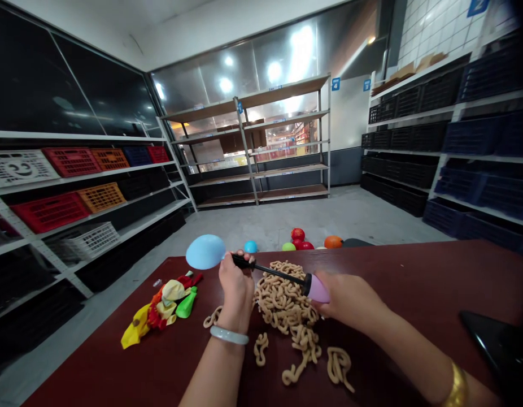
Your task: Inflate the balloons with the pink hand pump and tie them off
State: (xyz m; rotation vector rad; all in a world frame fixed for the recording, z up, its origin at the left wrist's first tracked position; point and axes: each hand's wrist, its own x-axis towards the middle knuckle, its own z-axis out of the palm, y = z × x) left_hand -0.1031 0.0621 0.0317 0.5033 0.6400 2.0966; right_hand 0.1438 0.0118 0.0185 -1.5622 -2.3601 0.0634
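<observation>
My left hand [237, 278] is closed around the black nozzle end of a hand pump [282, 273], where a partly inflated light blue balloon [205, 252] is attached. The pump's purple body [319, 289] is gripped by my right hand [346, 294], with its black rod drawn out between the two hands. Beneath the pump lies a heap of tan, curled, rope-like pieces [282, 308], a few of them loose toward me. To the left rests a pile of uninflated balloons in yellow [136, 327], red, cream and green [186, 304].
The dark red table [397, 350] carries a black flat device [494, 339] at right. Inflated balloons, including a blue one [251, 246] and an orange one [333, 242], lie on the floor beyond it. Shelves with crates [70, 161] flank the room; a metal rack [253, 147] stands ahead.
</observation>
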